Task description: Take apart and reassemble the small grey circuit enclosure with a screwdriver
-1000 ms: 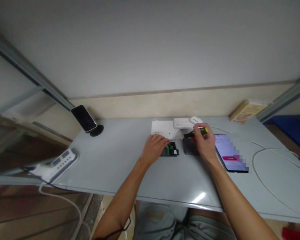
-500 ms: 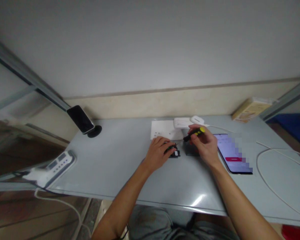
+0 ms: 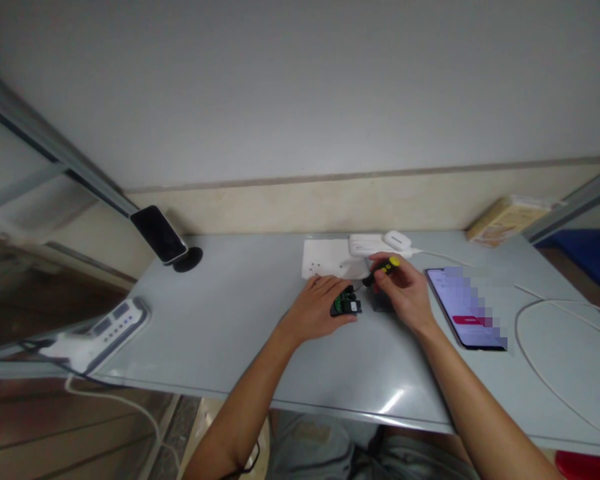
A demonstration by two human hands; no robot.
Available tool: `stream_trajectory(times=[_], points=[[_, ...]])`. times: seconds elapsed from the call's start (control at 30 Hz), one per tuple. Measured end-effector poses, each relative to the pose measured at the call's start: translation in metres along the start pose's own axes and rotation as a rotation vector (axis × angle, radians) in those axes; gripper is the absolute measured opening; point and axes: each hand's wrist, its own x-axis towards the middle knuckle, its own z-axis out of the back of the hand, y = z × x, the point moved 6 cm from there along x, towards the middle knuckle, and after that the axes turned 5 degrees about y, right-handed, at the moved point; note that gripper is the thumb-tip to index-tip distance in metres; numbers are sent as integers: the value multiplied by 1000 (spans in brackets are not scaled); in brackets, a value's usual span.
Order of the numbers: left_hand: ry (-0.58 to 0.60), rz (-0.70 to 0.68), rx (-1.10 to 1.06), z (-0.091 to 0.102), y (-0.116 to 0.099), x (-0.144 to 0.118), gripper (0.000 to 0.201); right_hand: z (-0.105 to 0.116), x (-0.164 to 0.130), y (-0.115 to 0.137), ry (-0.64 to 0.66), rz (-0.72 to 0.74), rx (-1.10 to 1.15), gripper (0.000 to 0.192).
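My right hand [image 3: 404,290] is closed around a screwdriver [image 3: 383,271] with a black and yellow handle. Its thin shaft slants down to the left, the tip at the upper right edge of a small black device with a green circuit board [image 3: 346,303]. Thumb and fingers of my left hand [image 3: 320,307] grip that device from either side against the table. A dark flat piece [image 3: 381,303] lies partly hidden under my right hand. Just behind the hands is a white sheet [image 3: 330,252] with several tiny dark bits on it, perhaps screws.
A phone [image 3: 467,310] lies right of my right hand, near a looped white cable [image 3: 523,353]. White boxy items [image 3: 367,245] stand at the back. On the left are a phone on a stand [image 3: 159,235] and a power strip [image 3: 107,333]. A yellowish box [image 3: 505,220] sits back right.
My left fingers have spread from on top of the device to its sides, so more of the green board shows. My right hand and the screwdriver have shifted slightly left.
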Motion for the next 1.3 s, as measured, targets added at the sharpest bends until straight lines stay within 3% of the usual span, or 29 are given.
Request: stream_trajectory(times=[0.8,0.97,1.2,1.3], points=[[40,51,-32,-9,7,2,56,-10,2,3,33,54,-34,24],[20,44,-28,-11,8,2,57,-20,6,12,145,89,-91,20],[22,44,-10,-10,8,2,54,-31,30,19,396,58,-130,15],[22,41,-16,-10,8,2,55,-30,34,16,405,59,-125,14]])
